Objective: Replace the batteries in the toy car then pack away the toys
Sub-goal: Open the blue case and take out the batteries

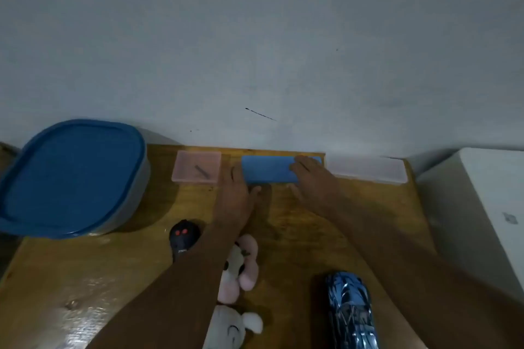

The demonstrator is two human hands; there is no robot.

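The worktop (99,278) runs out of view at the bottom. The toy car (351,312), blue and black, lies near and to the right of the blue case (269,168), and its near end is cut off by the frame. The plush toys (243,263), nearer than the case, are half covered by the left forearm. The black remote (181,238) sits just left of them. A dark sliver inside the pink box (195,168), just left of the case, is too blurred to name. Both arms reach straight forward to the case at the back edge. The left hand (236,193) has its fingers round the case's left end and its thumb under the near edge, so its grip is clenched on the case. The right hand (312,178) lies over the case's right half, with its fingers across the lid and its thumb at the near edge. It seems to clasp the case too. The car is well apart from both grips and untouched.
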